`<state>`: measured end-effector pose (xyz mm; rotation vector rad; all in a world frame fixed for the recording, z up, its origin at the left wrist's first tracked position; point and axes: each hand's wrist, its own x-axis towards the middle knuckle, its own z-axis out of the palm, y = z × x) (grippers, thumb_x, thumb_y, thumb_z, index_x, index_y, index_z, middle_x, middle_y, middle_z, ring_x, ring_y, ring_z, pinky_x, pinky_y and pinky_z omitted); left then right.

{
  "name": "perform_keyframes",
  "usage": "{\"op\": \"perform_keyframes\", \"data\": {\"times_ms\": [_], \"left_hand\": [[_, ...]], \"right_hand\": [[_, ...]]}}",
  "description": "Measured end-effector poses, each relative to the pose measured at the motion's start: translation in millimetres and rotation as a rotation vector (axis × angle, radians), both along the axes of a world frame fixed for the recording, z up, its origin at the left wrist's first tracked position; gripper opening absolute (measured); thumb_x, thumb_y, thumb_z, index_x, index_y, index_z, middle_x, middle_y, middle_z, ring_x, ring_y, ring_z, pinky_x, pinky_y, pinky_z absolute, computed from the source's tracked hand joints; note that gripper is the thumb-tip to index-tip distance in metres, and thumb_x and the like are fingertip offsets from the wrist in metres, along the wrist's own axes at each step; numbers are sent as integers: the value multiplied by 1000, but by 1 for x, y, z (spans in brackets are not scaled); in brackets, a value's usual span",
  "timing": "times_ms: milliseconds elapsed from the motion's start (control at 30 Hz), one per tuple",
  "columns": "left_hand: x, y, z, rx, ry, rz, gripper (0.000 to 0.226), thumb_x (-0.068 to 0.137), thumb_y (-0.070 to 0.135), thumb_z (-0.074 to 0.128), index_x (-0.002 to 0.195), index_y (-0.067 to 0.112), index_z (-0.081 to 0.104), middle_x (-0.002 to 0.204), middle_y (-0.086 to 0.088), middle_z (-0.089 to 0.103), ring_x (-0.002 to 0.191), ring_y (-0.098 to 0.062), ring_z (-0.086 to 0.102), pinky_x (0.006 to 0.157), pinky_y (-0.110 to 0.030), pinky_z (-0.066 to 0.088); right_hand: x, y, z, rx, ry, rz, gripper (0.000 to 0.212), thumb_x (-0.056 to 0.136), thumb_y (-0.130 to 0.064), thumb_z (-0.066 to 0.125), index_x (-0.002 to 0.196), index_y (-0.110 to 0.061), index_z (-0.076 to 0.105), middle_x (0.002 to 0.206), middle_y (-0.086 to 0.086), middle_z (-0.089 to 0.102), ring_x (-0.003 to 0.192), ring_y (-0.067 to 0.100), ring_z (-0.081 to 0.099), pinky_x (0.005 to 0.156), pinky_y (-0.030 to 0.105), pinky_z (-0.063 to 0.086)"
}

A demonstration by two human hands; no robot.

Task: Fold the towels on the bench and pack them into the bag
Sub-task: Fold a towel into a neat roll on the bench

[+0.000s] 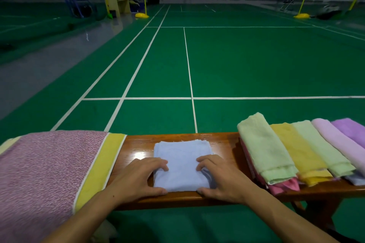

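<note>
Gripping the near corners of a pale blue towel (pixel 182 163), both hands work at the front edge of the wooden bench (pixel 138 144). The left hand (pixel 141 176) has its fingers curled onto the towel's near-left part, fingertips pressed into the cloth, with the thumb lying along the near edge at the corner; the right hand (pixel 219 176) mirrors it on the near-right corner, fingers bent onto the cloth and thumb at the near edge, with a small fold of fabric bunched under the fingers. Fingers of each hand are held close together and clamped on the towel. The towel is folded into a compact, roughly square pad, several layers thick, with frayed threads along its far edge; it lies flat at the bench's middle, between the two hands. Both forearms are bare and reach in from the lower edge of view, converging on the towel. To the left, touching the bench's end, a large pink speckled cloth with a yellow border (pixel 49 173) covers the surface. To the right, apart from the blue towel, a row of overlapping towels (pixel 296 150) in light green, yellow, lilac and purple lies across the bench, with a pink one beneath. Beyond the bench stretches a green badminton court (pixel 237 61) with white lines.
</note>
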<state>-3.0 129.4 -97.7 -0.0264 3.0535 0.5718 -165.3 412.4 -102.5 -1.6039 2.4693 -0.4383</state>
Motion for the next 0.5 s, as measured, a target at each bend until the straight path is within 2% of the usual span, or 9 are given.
{"op": "perform_keyframes", "data": {"times_ms": [167,267,367,500], "left_hand": [[-3,-3,-2,-89,38,-40,55,81,70,64,129,50,45,157,28,44,140,-1,45,111,-25,37],[-6,-2,2,-136,39,-55,50,78,59,63,124,49,46,158,26,44,142,-1,44,115,-26,33],[-8,-3,1,-204,51,-36,39,80,52,59,118,47,49,157,24,47,144,-2,45,117,-31,36],[-9,-4,-3,-191,150,0,32,84,48,56,116,43,58,145,21,61,131,-5,58,107,-32,48]], "right_hand": [[-6,-4,3,33,13,0,56,79,-48,67,129,-34,47,148,-13,44,134,10,42,105,34,49],[-10,-6,3,63,8,-9,55,81,-39,68,130,-34,43,150,-12,41,135,13,41,103,35,50],[-10,-7,5,62,-1,-24,47,86,-38,64,130,-33,45,152,-11,40,137,13,39,105,34,49],[-9,-9,6,29,-10,-75,45,89,-50,51,129,-29,52,156,-9,34,143,12,33,110,31,46]]}}
